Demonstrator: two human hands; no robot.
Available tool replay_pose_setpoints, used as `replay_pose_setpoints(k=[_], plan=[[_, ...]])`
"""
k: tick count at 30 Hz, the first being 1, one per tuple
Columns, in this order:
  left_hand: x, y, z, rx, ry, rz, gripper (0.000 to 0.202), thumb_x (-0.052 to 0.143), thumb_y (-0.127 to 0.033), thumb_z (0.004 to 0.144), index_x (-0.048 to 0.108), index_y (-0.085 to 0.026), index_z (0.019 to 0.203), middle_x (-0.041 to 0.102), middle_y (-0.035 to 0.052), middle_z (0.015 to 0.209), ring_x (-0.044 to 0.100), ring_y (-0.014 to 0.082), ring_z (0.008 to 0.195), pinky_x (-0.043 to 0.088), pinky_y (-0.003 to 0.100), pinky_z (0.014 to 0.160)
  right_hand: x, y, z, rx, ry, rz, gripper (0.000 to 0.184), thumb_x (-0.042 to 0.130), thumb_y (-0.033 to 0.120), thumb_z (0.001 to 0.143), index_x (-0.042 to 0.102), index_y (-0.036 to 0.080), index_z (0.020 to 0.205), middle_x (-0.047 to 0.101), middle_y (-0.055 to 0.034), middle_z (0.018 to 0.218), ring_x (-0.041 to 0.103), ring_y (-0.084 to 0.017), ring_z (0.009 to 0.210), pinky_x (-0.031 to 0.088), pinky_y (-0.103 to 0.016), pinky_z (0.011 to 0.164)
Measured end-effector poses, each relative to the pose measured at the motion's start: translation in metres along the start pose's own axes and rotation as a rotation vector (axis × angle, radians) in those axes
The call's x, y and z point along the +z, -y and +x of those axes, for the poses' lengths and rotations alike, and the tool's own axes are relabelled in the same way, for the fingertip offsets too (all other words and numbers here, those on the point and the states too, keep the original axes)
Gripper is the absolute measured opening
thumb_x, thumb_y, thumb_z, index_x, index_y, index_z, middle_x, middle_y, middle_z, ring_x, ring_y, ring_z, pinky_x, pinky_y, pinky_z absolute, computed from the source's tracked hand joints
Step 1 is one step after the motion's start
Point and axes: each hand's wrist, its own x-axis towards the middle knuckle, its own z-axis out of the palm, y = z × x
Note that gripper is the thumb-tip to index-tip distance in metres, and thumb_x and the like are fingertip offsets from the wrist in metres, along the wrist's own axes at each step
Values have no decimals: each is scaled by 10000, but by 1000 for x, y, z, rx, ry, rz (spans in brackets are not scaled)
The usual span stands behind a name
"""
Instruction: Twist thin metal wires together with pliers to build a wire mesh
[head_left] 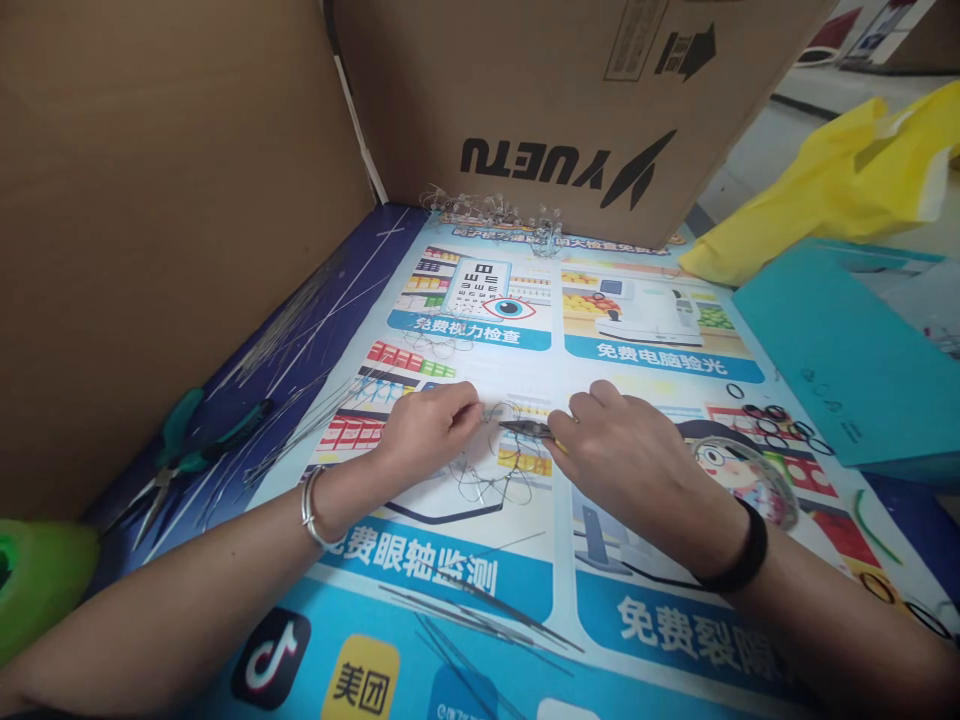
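Thin looped wire [491, 480], bent into a rough ring of small loops, hangs between my two hands above the printed sheet [495, 375]. My left hand [431, 425] is closed in a pinch on the wire at its upper left. In my closed right hand [615, 440] is a pair of pliers [525, 428] with dark pointed jaws and a bit of yellow handle showing. The jaw tips point left, at the wire near my left fingers. Whether they grip it cannot be made out.
Teal-handled pliers [176, 450] lie at left beside loose straight wires [281, 330]. Cardboard [525, 90] walls the back and left. Wire pieces with clear beads [487, 208] sit at the back. At right are black rings [772, 425], a tape roll [784, 490] and a yellow bag [817, 190].
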Motion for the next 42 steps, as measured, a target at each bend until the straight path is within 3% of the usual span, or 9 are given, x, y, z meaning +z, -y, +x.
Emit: replay_pose_setpoints(k=[7,13,25,31,37,42], plan=[[3,0,-3,-2,-85,-27,149,475,-214,824,533,-171,694,587,-11,643,503,95,577,327,214,539,2,-2,-1,-18,-26,4,146,493,201,851,604,176,760,572,-85,720,409,-215,740,138,-306,551],[2,1,-1,-147,-34,-41,97,463,-247,829,489,-188,756,534,-37,581,482,98,512,311,208,505,3,-3,0,-27,-29,10,154,478,199,861,589,184,755,565,-82,724,406,-224,743,140,-311,554],[0,-1,0,-203,58,73,77,454,-246,809,479,-198,755,566,-22,601,512,125,534,303,225,517,5,-1,0,-53,-40,0,135,484,192,853,579,186,757,558,-80,726,404,-222,742,144,-314,554],[-2,-4,1,-195,83,139,79,446,-252,807,486,-201,762,564,-17,597,501,132,523,274,230,503,0,-1,-1,-69,-56,-10,133,490,187,849,577,185,748,555,-78,722,404,-220,738,147,-317,559],[1,-1,0,-213,16,88,52,446,-240,807,468,-202,778,554,-27,593,501,121,511,276,220,491,0,-3,-1,-50,-52,5,145,488,208,857,583,184,751,558,-79,723,407,-216,738,145,-315,556],[-1,-1,-2,-137,-4,41,66,429,-252,832,459,-198,806,564,-25,599,531,119,521,308,214,499,4,-4,0,-16,-16,26,167,484,221,856,602,188,742,570,-75,706,411,-211,727,145,-304,552]])
